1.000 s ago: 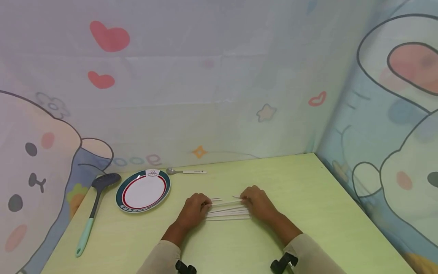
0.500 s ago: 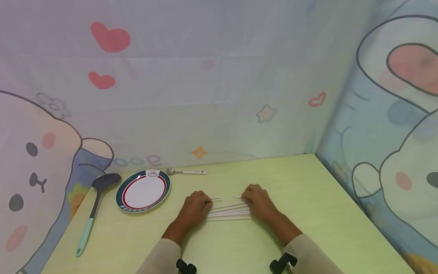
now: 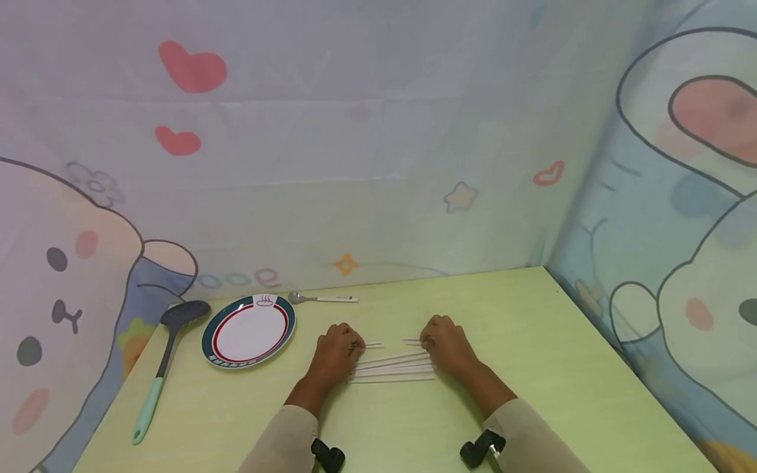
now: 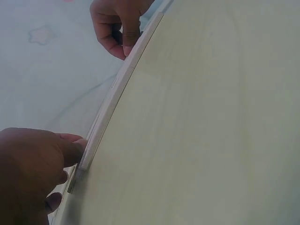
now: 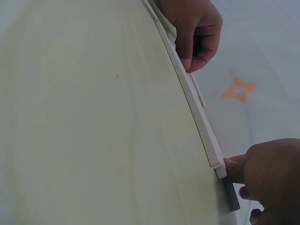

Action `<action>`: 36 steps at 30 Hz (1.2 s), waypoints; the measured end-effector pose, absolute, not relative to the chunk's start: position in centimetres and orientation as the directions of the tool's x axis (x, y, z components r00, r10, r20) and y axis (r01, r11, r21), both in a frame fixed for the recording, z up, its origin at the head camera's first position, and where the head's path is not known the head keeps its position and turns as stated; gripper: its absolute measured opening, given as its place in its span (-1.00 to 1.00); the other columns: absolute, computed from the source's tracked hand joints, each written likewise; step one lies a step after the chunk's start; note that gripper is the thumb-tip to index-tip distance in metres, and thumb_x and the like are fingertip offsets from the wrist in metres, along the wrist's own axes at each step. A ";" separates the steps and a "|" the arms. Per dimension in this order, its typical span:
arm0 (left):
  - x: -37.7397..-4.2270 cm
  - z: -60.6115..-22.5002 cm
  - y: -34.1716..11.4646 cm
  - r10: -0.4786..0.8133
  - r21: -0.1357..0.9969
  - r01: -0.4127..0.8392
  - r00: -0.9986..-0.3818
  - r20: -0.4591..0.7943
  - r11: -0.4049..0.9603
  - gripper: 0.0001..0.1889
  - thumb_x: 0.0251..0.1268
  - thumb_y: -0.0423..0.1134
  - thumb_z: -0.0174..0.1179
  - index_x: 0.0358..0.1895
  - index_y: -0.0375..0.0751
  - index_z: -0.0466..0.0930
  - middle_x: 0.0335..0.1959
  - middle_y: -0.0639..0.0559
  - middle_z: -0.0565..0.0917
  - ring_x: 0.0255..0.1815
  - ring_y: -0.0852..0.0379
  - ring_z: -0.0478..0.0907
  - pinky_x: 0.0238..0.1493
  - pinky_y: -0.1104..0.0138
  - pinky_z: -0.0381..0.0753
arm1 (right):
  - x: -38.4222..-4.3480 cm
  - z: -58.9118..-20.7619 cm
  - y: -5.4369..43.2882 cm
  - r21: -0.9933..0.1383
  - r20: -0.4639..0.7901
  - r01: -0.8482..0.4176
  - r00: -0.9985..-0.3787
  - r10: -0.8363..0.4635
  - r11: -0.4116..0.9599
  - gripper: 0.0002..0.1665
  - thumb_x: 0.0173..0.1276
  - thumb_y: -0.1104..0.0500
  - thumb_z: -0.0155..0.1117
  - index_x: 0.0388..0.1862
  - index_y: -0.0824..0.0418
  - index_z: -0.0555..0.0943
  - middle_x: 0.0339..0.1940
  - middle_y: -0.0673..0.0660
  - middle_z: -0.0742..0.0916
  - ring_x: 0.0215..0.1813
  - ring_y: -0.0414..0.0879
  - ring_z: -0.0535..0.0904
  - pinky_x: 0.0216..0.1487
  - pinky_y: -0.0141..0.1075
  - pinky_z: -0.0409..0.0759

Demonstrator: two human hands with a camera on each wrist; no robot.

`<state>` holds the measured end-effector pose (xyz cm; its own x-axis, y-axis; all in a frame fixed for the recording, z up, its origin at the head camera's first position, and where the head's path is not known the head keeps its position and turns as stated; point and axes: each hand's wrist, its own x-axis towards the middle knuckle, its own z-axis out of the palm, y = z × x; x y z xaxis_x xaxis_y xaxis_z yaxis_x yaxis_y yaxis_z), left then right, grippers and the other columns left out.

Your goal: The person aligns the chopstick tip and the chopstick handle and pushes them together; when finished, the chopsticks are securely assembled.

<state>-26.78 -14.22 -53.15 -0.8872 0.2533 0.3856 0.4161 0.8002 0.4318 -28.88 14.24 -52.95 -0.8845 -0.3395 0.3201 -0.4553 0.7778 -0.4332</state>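
Observation:
Several thin white sticks (image 3: 393, 369) lie side by side across the yellow-green table, between my two hands. My left hand (image 3: 332, 355) is at their left end, and its thumb and fingertips pinch slim white sticks whose short ends (image 3: 374, 345) poke out to the right. Opposite it, my right hand (image 3: 447, 348) pinches similar stick ends (image 3: 412, 340) that point left. A gap separates these two short pairs. Both wrist views show the sticks (image 4: 117, 89) nearly edge-on, low over the tabletop, with fingertips right at them. The palms hide the sticks' outer parts.
On the left stand a white plate (image 3: 251, 334) with a dark green rim and a black ladle-like utensil (image 3: 171, 335) with a mint handle. A small spoon (image 3: 325, 298) lies near the back edge. A printed cloth (image 3: 378, 164) hangs behind the table (image 3: 532, 368).
Both hands have shifted slightly away from me, toward the back of the table, off the ends of the long sticks. The plate, utensil and spoon have stayed in place.

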 end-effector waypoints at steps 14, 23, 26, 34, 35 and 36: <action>-27.2 -53.1 -14.1 0.246 0.432 0.399 -0.897 0.368 0.808 -0.96 0.39 -0.30 0.47 -0.22 -0.08 0.79 -0.18 0.02 0.68 -0.07 0.01 0.55 -0.06 0.01 0.48 | -29.0 -53.1 13.8 -0.463 0.256 -0.402 -0.914 -0.315 0.790 -0.89 0.46 0.27 0.50 -0.30 0.11 0.74 -0.13 0.02 0.70 -0.02 -0.04 0.54 -0.02 -0.02 0.50; -27.3 -53.1 -14.0 0.246 0.420 0.389 -0.902 0.354 0.820 -0.95 0.40 -0.29 0.47 -0.21 -0.06 0.78 -0.27 0.06 0.68 -0.15 0.05 0.51 -0.10 0.06 0.45 | -28.6 -52.5 13.4 -0.449 0.260 -0.402 -0.913 -0.313 0.798 -0.89 0.47 0.28 0.48 -0.29 0.13 0.73 -0.10 0.04 0.71 0.06 0.02 0.58 0.02 0.02 0.51; -27.3 -53.0 -13.9 0.244 0.417 0.378 -0.908 0.340 0.827 -0.95 0.40 -0.29 0.47 -0.20 -0.09 0.78 -0.30 0.08 0.68 -0.15 0.07 0.50 -0.08 0.07 0.45 | -28.5 -52.2 13.2 -0.463 0.263 -0.403 -0.913 -0.312 0.790 -0.88 0.48 0.28 0.47 -0.29 0.13 0.71 -0.10 0.04 0.72 0.07 0.03 0.59 0.07 0.07 0.49; -27.3 -52.8 -13.9 0.265 0.355 0.376 -0.909 0.323 0.856 -0.92 0.41 -0.29 0.47 -0.24 -0.09 0.74 -0.27 0.07 0.62 -0.12 0.04 0.50 -0.06 0.03 0.50 | -28.1 -51.9 12.9 -0.483 0.266 -0.406 -0.912 -0.312 0.776 -0.88 0.48 0.31 0.45 -0.27 0.12 0.70 -0.13 0.02 0.73 0.06 0.01 0.58 0.15 0.15 0.48; -27.2 -52.7 -13.9 0.272 0.344 0.377 -0.908 0.318 0.860 -0.91 0.43 -0.28 0.46 -0.23 -0.09 0.73 -0.25 0.06 0.62 -0.09 0.03 0.51 -0.04 0.01 0.51 | -28.1 -51.9 12.9 -0.486 0.267 -0.407 -0.912 -0.312 0.774 -0.87 0.49 0.32 0.44 -0.26 0.12 0.70 -0.14 0.02 0.73 0.04 -0.01 0.58 0.15 0.15 0.47; -27.2 -52.7 -13.9 0.279 0.332 0.379 -0.908 0.311 0.864 -0.91 0.45 -0.27 0.45 -0.22 -0.08 0.71 -0.22 0.06 0.62 -0.07 0.02 0.52 -0.01 0.00 0.52 | -28.1 -52.0 12.8 -0.489 0.266 -0.408 -0.912 -0.313 0.771 -0.88 0.50 0.32 0.43 -0.24 0.12 0.70 -0.16 0.01 0.74 0.03 -0.02 0.58 0.17 0.16 0.47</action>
<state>-27.20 -13.86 -52.68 -0.9084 0.2791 0.3113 0.3791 0.8637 0.3321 -28.11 12.85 -51.96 -0.9117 -0.3130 0.2663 -0.4076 0.7711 -0.4892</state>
